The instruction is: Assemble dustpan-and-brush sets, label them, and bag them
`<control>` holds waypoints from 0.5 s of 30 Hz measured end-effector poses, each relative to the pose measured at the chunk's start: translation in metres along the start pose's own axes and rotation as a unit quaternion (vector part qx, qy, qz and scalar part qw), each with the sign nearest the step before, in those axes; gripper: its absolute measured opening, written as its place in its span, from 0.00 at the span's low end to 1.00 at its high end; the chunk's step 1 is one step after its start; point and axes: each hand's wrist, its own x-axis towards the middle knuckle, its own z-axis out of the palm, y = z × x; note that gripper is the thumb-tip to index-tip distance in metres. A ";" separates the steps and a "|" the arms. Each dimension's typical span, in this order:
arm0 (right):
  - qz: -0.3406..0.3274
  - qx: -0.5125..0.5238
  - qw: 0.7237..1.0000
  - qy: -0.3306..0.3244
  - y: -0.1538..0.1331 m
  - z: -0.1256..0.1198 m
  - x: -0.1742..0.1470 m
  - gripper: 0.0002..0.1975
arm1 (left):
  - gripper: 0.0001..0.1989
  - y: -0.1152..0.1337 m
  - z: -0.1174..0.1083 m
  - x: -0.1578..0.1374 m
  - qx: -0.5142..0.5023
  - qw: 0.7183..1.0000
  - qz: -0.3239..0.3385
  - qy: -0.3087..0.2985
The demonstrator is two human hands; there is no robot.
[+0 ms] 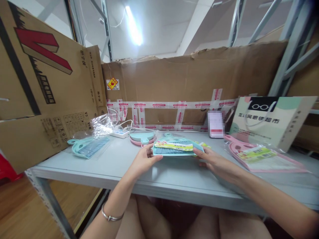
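Observation:
Between my two hands is a light-blue dustpan and brush set [171, 151], with a yellow-green label across it and blue bristles showing. My left hand [144, 160] grips its left edge, thumb in front. On the right edge my right hand [209, 160] is closed, fingers underneath. The set is tilted just above the grey table [119, 169]. Behind my left hand lie a round blue piece with a short handle [142, 136] and a pink one [137, 142] under it. Left of these, another blue dustpan and brush set [89, 147] lies in clear plastic.
A pink dustpan set [264, 156] in clear wrap lies at the right. A phone [216, 124] leans against the cardboard backing [169, 79]; a paper bag [269, 122] stands beside it. A large carton [50, 76], crumpled plastic [103, 124] and a white power strip [121, 132] are left.

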 end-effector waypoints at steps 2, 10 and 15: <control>-0.004 0.032 0.999 -0.026 0.001 0.000 -0.002 0.13 | 0.25 -0.001 0.000 -0.003 -0.018 1.000 -0.017 0.018; 0.036 0.149 0.987 0.042 0.013 0.018 -0.005 0.05 | 0.13 -0.010 0.004 -0.005 -0.038 0.991 -0.036 0.124; 0.055 0.124 0.988 0.079 0.010 0.017 -0.008 0.03 | 0.11 -0.006 0.006 -0.012 -0.035 0.991 -0.054 0.121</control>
